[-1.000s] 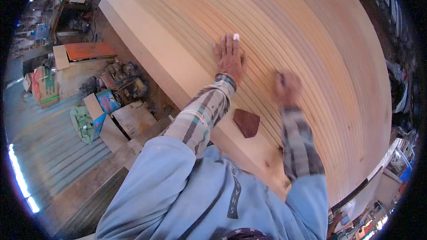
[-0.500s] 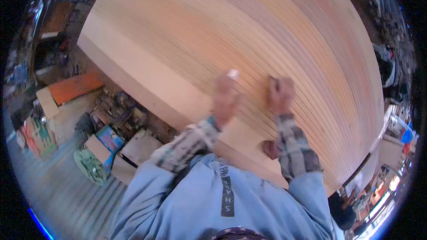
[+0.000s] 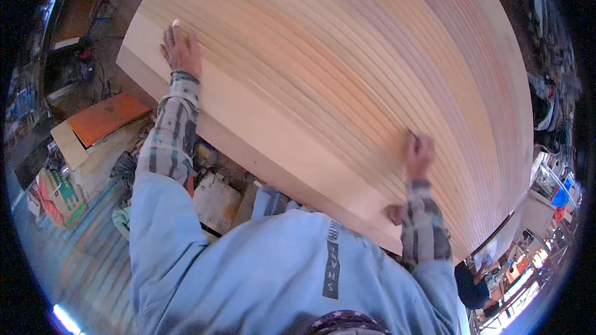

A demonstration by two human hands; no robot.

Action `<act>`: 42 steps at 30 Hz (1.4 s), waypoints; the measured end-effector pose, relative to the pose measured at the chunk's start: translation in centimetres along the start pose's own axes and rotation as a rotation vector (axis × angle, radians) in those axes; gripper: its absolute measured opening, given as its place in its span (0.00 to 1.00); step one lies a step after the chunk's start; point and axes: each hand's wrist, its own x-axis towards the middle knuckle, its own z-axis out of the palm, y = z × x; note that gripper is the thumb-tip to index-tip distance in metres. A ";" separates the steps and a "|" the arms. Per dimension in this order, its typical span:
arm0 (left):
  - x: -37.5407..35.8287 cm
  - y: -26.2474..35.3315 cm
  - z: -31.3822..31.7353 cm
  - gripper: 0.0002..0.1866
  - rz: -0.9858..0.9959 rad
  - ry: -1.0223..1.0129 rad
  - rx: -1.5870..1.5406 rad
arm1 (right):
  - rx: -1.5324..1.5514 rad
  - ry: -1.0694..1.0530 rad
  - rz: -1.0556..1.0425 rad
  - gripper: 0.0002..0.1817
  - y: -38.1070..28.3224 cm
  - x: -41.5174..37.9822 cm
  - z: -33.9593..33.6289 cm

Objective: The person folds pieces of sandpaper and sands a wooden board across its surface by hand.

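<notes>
A large wooden panel with many parallel grooves and a plain pale border spreads out before me. My left hand is stretched far to the left, its fingers apart on the panel near the left corner; one fingertip has a white covering. My right hand is closed and pressed to the grooved part at the right. Something thin and dark-edged shows at its fingers, too blurred to name. Beside my right forearm, a small brown block lies on the pale border.
On the left below the panel are an orange-brown board, a printed sack and a corrugated surface. A worn, pale box-like piece sits under the near edge. At the lower right, another person in dark clothing is partly visible.
My left hand has moved from the middle of the panel to its far left corner. My right hand has shifted slightly right and nearer to me, still closed. The view has shifted a little.
</notes>
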 end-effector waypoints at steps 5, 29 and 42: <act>-0.3 0.1 0.3 0.31 -0.015 -0.076 0.115 | -0.069 -0.058 0.154 0.05 -1.5 0.3 0.3; 0.0 0.9 -0.6 0.30 0.023 -0.081 0.011 | 0.144 -0.137 -0.041 0.09 -17.7 13.0 12.8; -0.2 0.9 -0.4 0.31 0.061 -0.090 0.000 | -0.179 -0.066 0.037 0.03 -5.4 3.4 2.6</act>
